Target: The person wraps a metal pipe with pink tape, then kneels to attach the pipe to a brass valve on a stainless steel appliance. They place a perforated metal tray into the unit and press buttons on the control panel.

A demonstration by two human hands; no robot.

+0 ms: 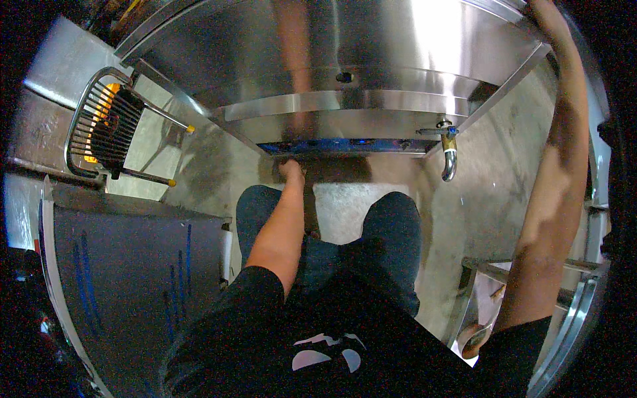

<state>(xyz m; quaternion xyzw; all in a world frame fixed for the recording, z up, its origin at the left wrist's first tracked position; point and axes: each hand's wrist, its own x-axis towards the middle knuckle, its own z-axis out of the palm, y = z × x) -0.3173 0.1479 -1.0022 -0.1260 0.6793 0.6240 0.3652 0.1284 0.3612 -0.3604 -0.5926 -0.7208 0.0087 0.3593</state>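
Observation:
A large stainless steel unit point(411, 53) with a round dark hole in its front stands before me. Along its lower edge runs a dark blue strip point(332, 145). My left hand point(290, 170) reaches down to just below the left part of this strip; its fingers are small and mostly hidden, so whatever they touch cannot be made out. Far up at the right, my right hand point(545, 12) is at the unit's top corner, with its fingers cut off by the picture's dark rim. A drain tap point(449, 156) with a blue lever hangs from the unit's lower right.
To the left stands a dark grey cabinet point(133, 259) with blue streaks. Beyond it is a metal-framed chair point(79, 126) with a slatted back and yellow-tipped legs. A metal rack point(494, 272) stands at the lower right. Concrete floor point(345, 212) shows between my knees.

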